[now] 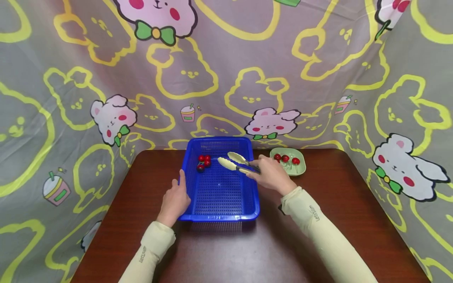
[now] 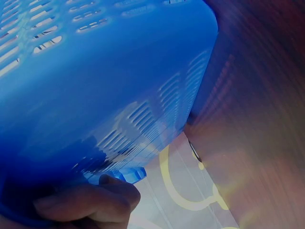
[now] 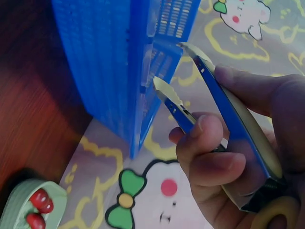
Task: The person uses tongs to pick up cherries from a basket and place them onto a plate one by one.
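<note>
My left hand (image 1: 175, 200) grips the left rim of a blue plastic basket (image 1: 219, 217); in the left wrist view its fingers (image 2: 90, 202) curl at the basket's edge. In my right hand (image 1: 270, 175) is a pair of tongs (image 3: 250, 143) with cream tips, held over the basket's right side. The tips are spread apart, with nothing between them. Several red cherries (image 1: 207, 158) lie bunched in the upper left of the basket. Right of the basket, more cherries (image 1: 285, 158) with stems sit on a light green dish (image 1: 301, 167).
Basket and dish stand near the far edge of a dark brown wooden table (image 1: 148, 173). A grey curtain (image 1: 226, 59) with yellow bear outlines and white rabbits hangs behind and on both sides of the table.
</note>
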Motion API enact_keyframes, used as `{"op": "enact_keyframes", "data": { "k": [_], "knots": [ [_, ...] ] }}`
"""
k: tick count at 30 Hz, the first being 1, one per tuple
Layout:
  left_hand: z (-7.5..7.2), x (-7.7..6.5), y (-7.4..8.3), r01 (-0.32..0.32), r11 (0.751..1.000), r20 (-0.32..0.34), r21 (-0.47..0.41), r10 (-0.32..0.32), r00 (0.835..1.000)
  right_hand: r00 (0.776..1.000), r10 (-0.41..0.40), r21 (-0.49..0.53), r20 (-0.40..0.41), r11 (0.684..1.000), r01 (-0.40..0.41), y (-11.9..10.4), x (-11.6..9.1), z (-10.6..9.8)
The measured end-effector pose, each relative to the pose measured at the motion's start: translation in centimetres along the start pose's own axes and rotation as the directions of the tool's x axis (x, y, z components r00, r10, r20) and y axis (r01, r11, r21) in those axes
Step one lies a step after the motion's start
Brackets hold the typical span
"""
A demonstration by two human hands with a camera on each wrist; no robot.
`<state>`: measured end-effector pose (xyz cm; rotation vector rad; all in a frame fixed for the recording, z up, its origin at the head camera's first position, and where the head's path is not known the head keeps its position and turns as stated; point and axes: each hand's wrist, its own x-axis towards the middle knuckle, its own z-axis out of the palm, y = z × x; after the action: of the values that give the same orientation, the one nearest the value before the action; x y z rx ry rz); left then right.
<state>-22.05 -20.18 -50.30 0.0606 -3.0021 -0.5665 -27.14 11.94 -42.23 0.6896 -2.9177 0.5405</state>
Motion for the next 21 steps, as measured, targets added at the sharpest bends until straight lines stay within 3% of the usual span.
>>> {"op": "enact_keyframes", "data": {
  "k": [12,21],
  "knots": [
    [-0.1,0.1,0.0,0.008,1.0,0.005,0.001,-0.008,1.0,0.988,-0.046,-0.106,0.145,0.992,0.062,-3.8,3.9,1.8],
    [-0.1,0.1,0.1,0.017,1.0,0.01,0.003,-0.017,1.0,0.98,-0.086,-0.148,0.18,0.983,0.113,-6.1,5.9,3.1]
  ]
}}
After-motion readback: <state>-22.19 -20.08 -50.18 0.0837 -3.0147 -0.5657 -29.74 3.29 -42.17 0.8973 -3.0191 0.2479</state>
